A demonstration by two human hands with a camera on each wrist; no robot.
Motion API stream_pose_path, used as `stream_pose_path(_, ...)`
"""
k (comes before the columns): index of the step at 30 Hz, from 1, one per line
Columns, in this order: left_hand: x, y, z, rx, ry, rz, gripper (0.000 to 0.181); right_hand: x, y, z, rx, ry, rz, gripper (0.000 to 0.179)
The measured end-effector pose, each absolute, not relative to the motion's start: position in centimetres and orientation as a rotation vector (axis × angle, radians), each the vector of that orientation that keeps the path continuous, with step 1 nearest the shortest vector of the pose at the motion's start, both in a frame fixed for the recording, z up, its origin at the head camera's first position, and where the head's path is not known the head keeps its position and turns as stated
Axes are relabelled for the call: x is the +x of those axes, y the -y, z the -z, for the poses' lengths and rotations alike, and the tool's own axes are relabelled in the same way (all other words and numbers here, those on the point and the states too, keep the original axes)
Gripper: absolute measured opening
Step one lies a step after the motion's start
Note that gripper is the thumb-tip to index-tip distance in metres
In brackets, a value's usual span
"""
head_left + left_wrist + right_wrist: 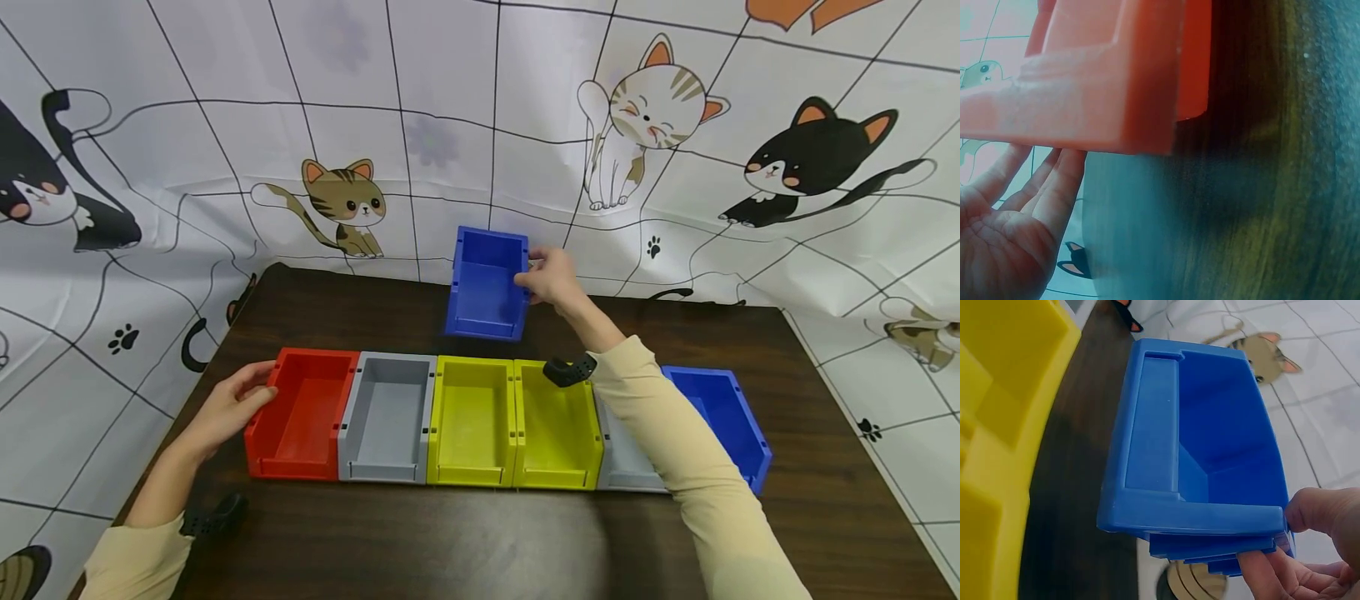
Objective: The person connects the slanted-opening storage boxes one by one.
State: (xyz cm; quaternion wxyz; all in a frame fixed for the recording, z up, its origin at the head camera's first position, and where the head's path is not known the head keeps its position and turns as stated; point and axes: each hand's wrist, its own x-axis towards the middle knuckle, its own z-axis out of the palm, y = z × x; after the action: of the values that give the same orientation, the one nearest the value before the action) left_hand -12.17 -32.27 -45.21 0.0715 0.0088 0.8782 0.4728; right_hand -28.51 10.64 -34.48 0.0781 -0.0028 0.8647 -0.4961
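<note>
My right hand (553,277) pinches the right side wall of a blue storage bin (491,287), thumb on the inner side and fingers outside. This bin is held up over the back of the table, behind a row of bins; its hollow inside (1222,425) shows in the right wrist view. At the row's left end, my left hand (228,408) touches the outer left side of a red bin (303,417). In the left wrist view its fingers (1060,187) reach fairly straight to the red wall; the thumb is not seen there.
Right of the red bin stand a grey bin (386,421), two yellow bins (474,425), another grey bin (626,454) partly hidden by my right sleeve, and a blue bin (716,408). All sit on a dark wooden table (450,542). A cat-print cloth (450,75) hangs behind.
</note>
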Motion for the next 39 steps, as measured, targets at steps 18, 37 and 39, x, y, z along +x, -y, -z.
stream_pose_path(18,-11.9,32.3,44.9,0.028,-2.654,-1.383,0.053,-25.1,-21.5,31.8,0.008,-2.764,1.295,0.056)
stream_pose_path(37,-12.1,32.2,45.1,0.064,-2.713,-1.329,0.052,-20.3,-32.3,30.6,-0.043,-2.891,1.161,0.051)
stream_pose_path(39,-12.1,32.2,45.1,0.065,-2.714,-1.33,0.052,-19.8,-33.7,30.8,-0.061,-2.883,1.2,0.05)
